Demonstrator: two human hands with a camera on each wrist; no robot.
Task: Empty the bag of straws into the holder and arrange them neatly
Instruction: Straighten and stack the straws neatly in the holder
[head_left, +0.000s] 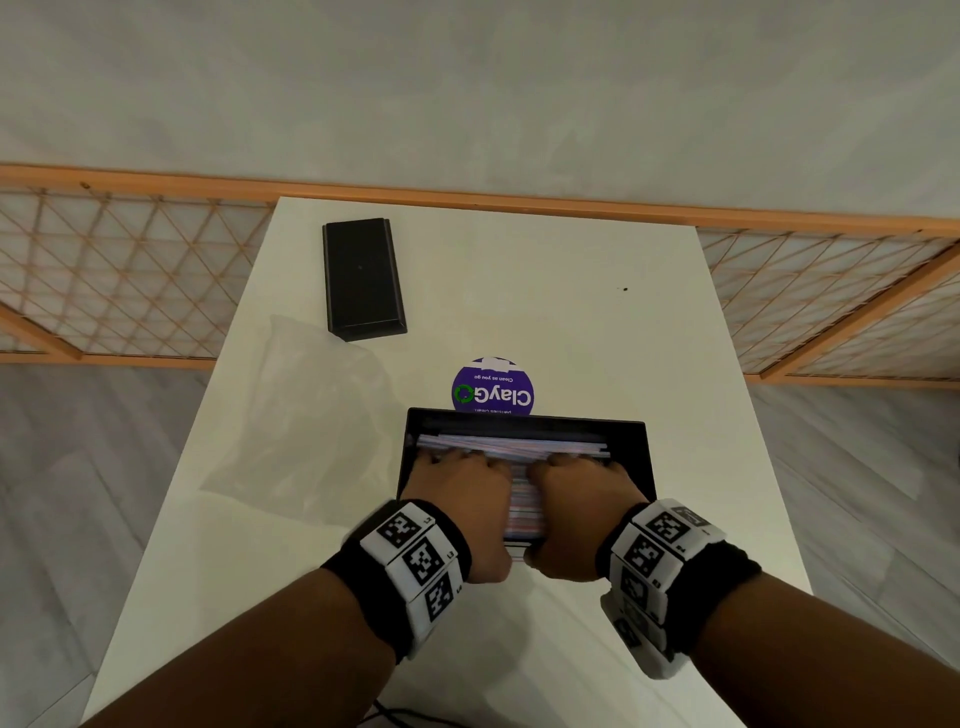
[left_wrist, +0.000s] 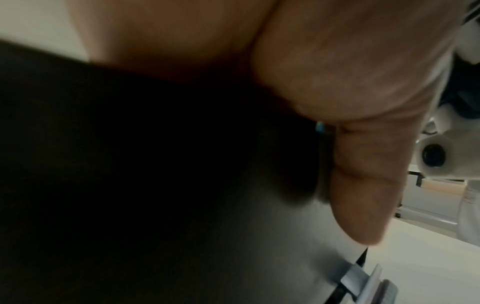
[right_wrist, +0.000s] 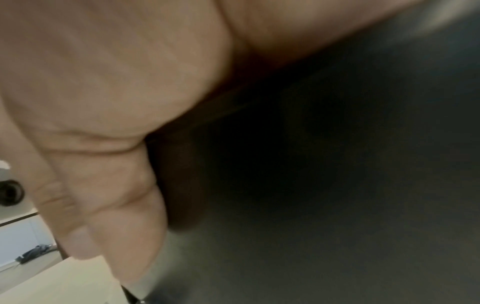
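Observation:
The black open holder (head_left: 524, 418) stands on the white table (head_left: 623, 338) near its front. Striped straws (head_left: 519, 447) lie crosswise inside it in a thick pile. My left hand (head_left: 457, 486) and right hand (head_left: 576, 486) sit side by side on the pile. Their fingers curl down over its far side and their thumbs meet at the holder's near wall. In the left wrist view my thumb (left_wrist: 369, 185) lies against the dark holder wall (left_wrist: 130, 144); in the right wrist view the right thumb (right_wrist: 116, 205) does likewise. The clear plastic bag (head_left: 301, 415) lies flat and empty at the left.
A black rectangular lid (head_left: 362, 278) lies at the table's far left. A round purple sticker (head_left: 492, 387) is on the table just behind the holder. A wooden lattice screen (head_left: 130, 270) stands behind the table, with grey floor on both sides.

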